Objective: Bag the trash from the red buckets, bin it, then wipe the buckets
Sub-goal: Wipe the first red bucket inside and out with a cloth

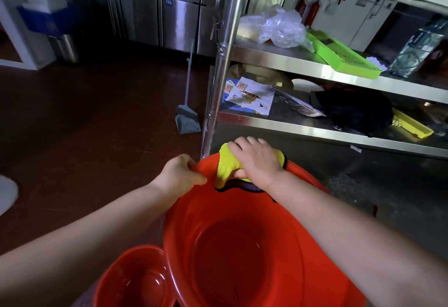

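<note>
At big red bucket's (242, 246) far rim, your left hand (179, 176) grips the edge, right hand (254, 159) clutches yellow cloth (225, 168); smaller bucket (131, 280) beside it.

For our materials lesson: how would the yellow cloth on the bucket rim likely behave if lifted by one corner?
The yellow cloth probably flops and hangs limp: it already drapes over the red bucket rim, bunching under the right hand. Its fluffy pile suggests lightness and easy grip, unless wet, which cannot be told.

head cam | looks forward and down — close over red bucket (242, 246)
</note>
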{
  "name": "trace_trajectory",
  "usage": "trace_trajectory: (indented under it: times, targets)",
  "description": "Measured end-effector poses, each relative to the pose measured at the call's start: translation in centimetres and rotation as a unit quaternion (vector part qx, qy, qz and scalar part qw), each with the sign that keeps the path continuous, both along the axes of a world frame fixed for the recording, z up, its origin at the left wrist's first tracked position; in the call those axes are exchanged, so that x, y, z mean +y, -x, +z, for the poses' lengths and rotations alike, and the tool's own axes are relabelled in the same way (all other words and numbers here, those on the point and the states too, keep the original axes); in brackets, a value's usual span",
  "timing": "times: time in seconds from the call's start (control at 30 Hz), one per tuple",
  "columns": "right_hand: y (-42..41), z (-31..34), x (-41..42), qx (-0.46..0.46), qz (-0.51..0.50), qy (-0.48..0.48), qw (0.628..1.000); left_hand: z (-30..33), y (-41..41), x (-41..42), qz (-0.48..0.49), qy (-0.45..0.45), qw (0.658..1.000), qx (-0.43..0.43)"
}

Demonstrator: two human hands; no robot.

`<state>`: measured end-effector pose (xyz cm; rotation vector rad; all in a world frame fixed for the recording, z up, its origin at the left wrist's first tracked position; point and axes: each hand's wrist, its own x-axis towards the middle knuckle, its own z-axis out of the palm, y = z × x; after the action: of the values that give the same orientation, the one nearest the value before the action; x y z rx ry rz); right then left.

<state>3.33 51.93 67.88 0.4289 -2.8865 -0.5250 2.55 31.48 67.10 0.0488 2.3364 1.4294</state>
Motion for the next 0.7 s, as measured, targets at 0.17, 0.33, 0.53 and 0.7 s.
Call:
trace_trajectory:
  times: [0.17,0.33,0.53,0.7]
  targets:
    - [-0.4,-0.8,-3.0,0.069,0.077,-0.001,0.995,0.4,0.3,-0.1,-0.007,0.025,1.000,-0.006]
    - [-0.2,-1.0,-1.9,0.094,0.075,-0.035,0.992,0.5,0.2,-0.4,0.012,0.009,1.000,-0.023]
    - [-1.7,0.1,4.0,0.058,-0.125,-0.054,0.989,0.0,-1.3,-0.5,0.082,-0.073,0.993,-0.053]
    - [-2.2,0.1,7.4,0.014,-0.169,-0.008,0.985,0.1,-1.6,1.0,0.074,-0.094,0.990,-0.076]
